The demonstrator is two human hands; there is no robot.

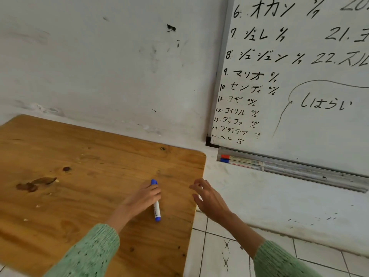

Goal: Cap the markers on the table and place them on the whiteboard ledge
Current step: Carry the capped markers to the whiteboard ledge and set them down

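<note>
Blue at both ends and white in the middle, the marker (156,204) sits in our left hand (144,198), over the right part of the wooden table (79,176). Our fingers (153,191) wrap around its upper half, so the blue cap pokes out past them toward the wall while the blue tail points back toward us. We cannot tell whether the marker's lower end touches the tabletop or hangs just above it.

Our right hand (209,198) holds nothing. It hovers near the table's right edge, fingers spread wide and slightly curled, palm turned toward the left hand, with a clear gap between the two.

On the wall to the right hangs the whiteboard (299,76), covered with numbered black handwriting. Along its bottom runs the metal ledge (299,170), well apart from our hands. Two capped markers lie at the ledge's left end, side by side: a red marker (239,158) nearer the board and a second blue marker (241,163) in front of it.

Both our sleeves (89,254) are green speckled knit.
</note>
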